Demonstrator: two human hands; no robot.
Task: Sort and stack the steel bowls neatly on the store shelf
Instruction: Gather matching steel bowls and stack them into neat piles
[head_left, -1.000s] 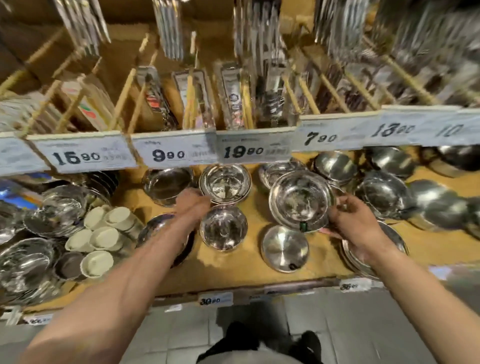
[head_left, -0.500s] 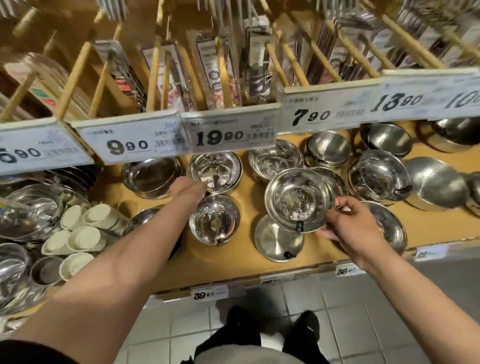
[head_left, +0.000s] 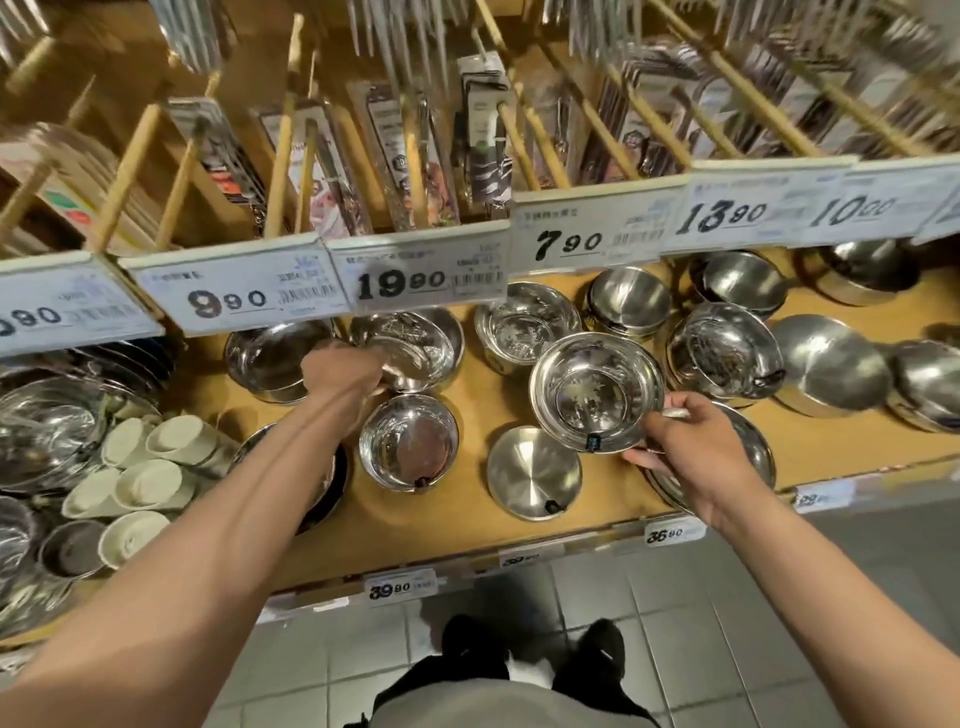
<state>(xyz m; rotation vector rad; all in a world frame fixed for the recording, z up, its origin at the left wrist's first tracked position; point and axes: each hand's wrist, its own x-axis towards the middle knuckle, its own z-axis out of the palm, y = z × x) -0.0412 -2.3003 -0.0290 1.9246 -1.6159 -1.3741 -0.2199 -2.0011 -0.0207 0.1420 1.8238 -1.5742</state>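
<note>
A: R hand (head_left: 691, 457)?
B: Holds a steel bowl (head_left: 596, 391) up, tilted, mouth twd the camera. Thumb over the near-right rim, fingertips (head_left: 636, 457) curled under the base, so it's pinching the rim. Small dark tag on the rim, just left of the fingertips.

A: Where's that bowl vs the shelf (head_left: 467, 519)?
B: Lifted above it. Below the fingers, a flat lid (head_left: 534, 473) lies on the wood. Under the wrist, a wide shallow pan (head_left: 748, 447), partly hidden.

A: L hand (head_left: 340, 371)?
B: Reaching far back, knuckles up. Fingers go down at the near-left rim of a rear bowl (head_left: 415, 345), tips hidden; can't tell if spread or gripping.

A: Around those fingers?
B: Left of them, another rear bowl (head_left: 270, 358). Nearer than them, a front bowl (head_left: 408, 449) w/ a dark tag. Beyond the R fingers, a shiny bowl (head_left: 524, 325) and a matte one (head_left: 631, 301); right of them, a tilted bowl (head_left: 727, 353).

A: Else?
B: White cups (head_left: 140, 467) far left, price tags (head_left: 421, 278) on the upper rail.
</note>
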